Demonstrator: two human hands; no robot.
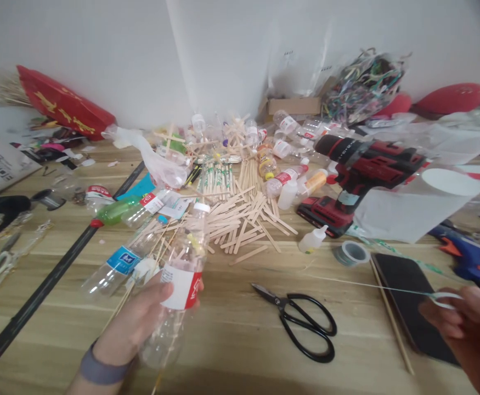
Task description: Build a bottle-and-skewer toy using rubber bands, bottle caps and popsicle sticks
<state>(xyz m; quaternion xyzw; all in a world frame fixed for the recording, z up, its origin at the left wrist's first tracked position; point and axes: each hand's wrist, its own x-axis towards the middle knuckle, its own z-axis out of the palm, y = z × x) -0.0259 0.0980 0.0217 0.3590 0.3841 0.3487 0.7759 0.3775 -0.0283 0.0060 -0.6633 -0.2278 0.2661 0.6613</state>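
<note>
The left hand [143, 315], with a grey-purple band [103, 366] at its wrist, is wrapped around a clear plastic bottle with a white cap and a red-and-white label [182, 286]; the bottle leans slightly, cap end away from the person, above the pale wooden tabletop [231, 356]. The right hand [462, 315], well apart from the left, has its fingers closed on a small white ring-like loop [447, 299]; a thin pale thread [371, 284] runs from this loop towards the left hand's side, though its far end is too faint for me to tell where it stops.

Between the hands lie metal scissors with black looped handles [281, 304]; just left of the right hand are a dark flat rectangular phone [404, 291] and, along it, a slender wooden stick [393, 318]; beyond the right hand sits a blue glue gun with an orange trigger [470, 252]. Left of the left hand rests a clear bottle with a blue label [123, 260]; farther left slants a long black rod [46, 286]; ahead of the left hand spreads a heap of flat pale wooden sticks [243, 216].
</note>
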